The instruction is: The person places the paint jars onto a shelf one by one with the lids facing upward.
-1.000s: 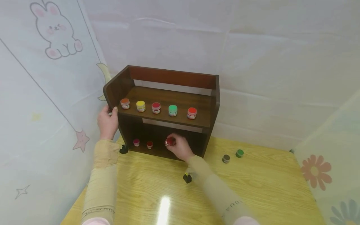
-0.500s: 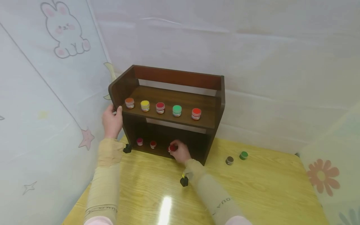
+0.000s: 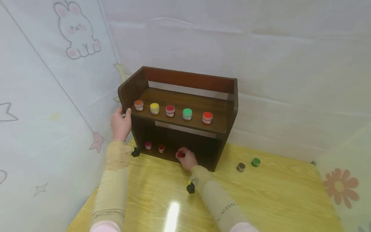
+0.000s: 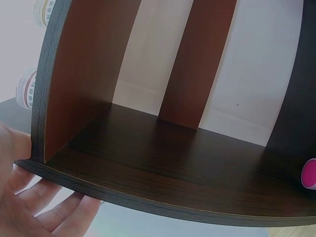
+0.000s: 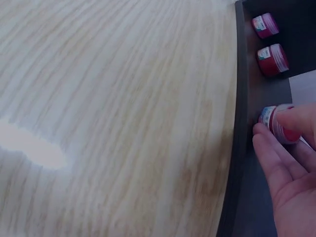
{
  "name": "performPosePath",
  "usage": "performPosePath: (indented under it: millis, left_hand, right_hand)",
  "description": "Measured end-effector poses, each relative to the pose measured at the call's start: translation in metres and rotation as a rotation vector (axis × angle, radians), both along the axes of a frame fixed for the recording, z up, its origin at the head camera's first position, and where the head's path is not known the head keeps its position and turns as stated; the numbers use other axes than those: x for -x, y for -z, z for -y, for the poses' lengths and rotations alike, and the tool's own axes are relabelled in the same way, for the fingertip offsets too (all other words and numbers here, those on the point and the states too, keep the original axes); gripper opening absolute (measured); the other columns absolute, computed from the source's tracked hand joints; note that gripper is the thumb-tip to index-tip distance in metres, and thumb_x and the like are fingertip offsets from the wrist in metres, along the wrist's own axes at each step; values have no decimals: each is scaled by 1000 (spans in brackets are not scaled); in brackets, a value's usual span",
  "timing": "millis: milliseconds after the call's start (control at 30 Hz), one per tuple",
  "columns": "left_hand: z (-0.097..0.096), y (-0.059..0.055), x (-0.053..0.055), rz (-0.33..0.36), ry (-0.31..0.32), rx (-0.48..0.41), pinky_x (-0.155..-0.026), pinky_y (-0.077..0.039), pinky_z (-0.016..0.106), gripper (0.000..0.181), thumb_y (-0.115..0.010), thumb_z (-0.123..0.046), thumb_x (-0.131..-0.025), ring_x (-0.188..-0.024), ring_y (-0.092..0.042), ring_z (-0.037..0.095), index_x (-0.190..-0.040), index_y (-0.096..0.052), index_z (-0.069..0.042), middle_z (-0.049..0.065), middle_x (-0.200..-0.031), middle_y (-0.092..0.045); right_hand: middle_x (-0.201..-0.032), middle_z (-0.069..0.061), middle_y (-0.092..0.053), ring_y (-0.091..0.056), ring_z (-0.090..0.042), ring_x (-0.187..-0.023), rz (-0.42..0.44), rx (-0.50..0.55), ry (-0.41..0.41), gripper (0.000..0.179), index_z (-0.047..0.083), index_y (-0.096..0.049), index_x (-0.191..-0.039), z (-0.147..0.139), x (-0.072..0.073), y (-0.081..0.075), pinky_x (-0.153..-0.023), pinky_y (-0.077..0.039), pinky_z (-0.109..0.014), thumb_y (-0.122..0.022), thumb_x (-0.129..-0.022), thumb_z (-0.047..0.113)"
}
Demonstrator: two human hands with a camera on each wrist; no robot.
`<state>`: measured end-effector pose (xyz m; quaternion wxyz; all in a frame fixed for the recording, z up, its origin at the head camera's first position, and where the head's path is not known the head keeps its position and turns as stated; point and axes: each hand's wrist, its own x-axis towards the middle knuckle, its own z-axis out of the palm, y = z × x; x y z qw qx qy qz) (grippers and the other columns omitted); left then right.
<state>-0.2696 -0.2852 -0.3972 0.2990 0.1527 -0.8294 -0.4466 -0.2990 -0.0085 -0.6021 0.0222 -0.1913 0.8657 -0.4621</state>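
My left hand (image 3: 121, 125) grips the left side panel of a dark brown two-tier shelf (image 3: 185, 127), its thumb at the front and its fingers behind the panel, as the left wrist view shows (image 4: 47, 207). On the lower tier my right hand (image 3: 188, 159) pinches a small red paint jar (image 5: 285, 123) between thumb and fingers; the jar sits at the board, near its front edge. To its left stand a dark red jar (image 5: 272, 60) and a magenta jar (image 5: 265, 25). Part of the held jar is hidden by the thumb.
Along the upper tier stand orange (image 3: 139, 105), yellow (image 3: 155, 109), crimson (image 3: 170, 111), green (image 3: 187, 114) and bright red (image 3: 207, 118) jars. A brown jar (image 3: 241, 167) and a dark green jar (image 3: 256, 162) are on the wooden table (image 3: 278, 193) to the right. Cloth-covered walls (image 3: 278, 64) enclose the back and sides.
The right hand has brought the red jar down a little onto the lower tier. The left hand keeps its hold on the shelf. The whole head view has shifted slightly.
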Motion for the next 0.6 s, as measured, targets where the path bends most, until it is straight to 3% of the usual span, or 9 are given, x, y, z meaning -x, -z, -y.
performPosePath:
  millis: [133, 233, 433, 600]
  left_hand:
    - [-1, -1, 0, 1, -6, -6, -101, -47, 50, 38, -51, -28, -107, -120, -59, 37, -129, -61, 1, 23, -128, -64]
    - [-2, -2, 0, 2, -10, -3, -102, -47, 50, 38, -50, -28, -107, -121, -59, 37, -128, -61, 2, 23, -128, -64]
    - [-1, 0, 0, -6, -8, 0, -101, -48, 50, 36, -51, -28, -107, -120, -60, 37, -124, -61, 2, 23, -126, -65]
    - [-1, 1, 0, -7, -6, -2, -101, -48, 50, 38, -51, -29, -107, -120, -60, 37, -125, -61, 2, 23, -126, -65]
  right_hand:
    - [-131, -24, -62, -64, -31, -108, 28, -26, -60, 50, 0, -59, -136, -5, 2, -6, -100, -48, -49, -68, -87, -4]
    - [-139, -25, -56, -65, -28, -110, 92, -32, -96, 59, -1, -52, -145, -7, 1, -12, -94, -52, -41, -65, -88, -7]
    - [-145, -26, -50, -60, -35, -122, 220, -3, -150, 64, 0, -45, -150, -5, 2, -14, -68, -49, -26, -60, -89, -7]
    - [-150, -25, -45, -55, -37, -128, 248, 2, -168, 65, 3, -43, -152, -4, 2, -16, -70, -48, -27, -58, -90, -6]
